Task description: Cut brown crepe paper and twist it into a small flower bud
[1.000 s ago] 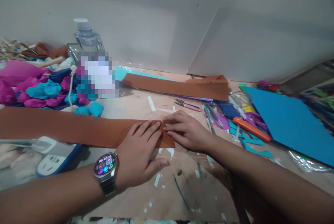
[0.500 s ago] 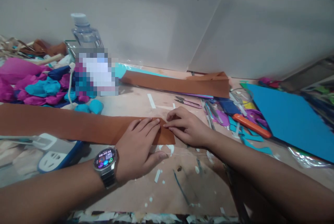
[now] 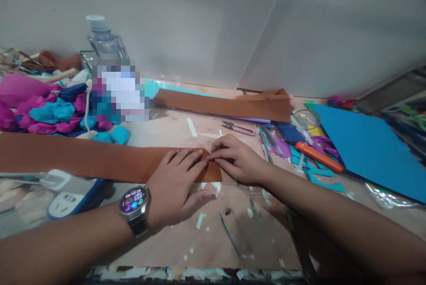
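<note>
A long brown strip, of paper or thin cloth, lies across the table from the left edge of the view to just past the middle. My left hand rests flat on it near its right end, fingers stretched out and thumb apart, with a smartwatch on the wrist. At that same end my right hand pinches the strip's slanted upper corner between thumb and fingertips, touching the left fingertips. Whatever lies between the pinching fingers is mostly hidden.
Behind lie another folded brown piece, small thread snips and tweezers. An orange cutter and blue sheets are on the right. Pink and blue crumpled pieces, a water bottle and a white-and-blue device stand left.
The whole view has shifted slightly. My left hand stays flat on the brown strip, and my right fingertips remain at its corner with barely any movement.
</note>
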Available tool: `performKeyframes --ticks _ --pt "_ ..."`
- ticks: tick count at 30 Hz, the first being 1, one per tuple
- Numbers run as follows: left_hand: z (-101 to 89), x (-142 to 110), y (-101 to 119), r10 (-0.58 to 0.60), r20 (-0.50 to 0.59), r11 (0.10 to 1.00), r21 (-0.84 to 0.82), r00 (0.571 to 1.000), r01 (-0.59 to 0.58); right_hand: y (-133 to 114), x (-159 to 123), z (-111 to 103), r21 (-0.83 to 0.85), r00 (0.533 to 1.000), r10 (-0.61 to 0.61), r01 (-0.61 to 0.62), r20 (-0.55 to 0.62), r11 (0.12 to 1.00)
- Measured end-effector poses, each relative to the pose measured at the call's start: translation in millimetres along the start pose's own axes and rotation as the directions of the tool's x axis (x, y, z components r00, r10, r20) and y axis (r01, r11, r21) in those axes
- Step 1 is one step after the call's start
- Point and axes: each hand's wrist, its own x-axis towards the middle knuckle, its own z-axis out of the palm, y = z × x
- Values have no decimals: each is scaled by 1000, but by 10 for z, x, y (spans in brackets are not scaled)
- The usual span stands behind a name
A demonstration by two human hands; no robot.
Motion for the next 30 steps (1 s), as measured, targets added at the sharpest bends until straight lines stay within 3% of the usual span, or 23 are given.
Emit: performKeyframes --ticks 7,30 --pt "-26 34 14 4 -16 1000 -19 1000 -4 24 8 23 12 995 27 -26 -96 1000" --pt "-9 44 16 -9 -12 1000 -8 1000 9 -23 9 0 -51 999 -46 46 5 998"
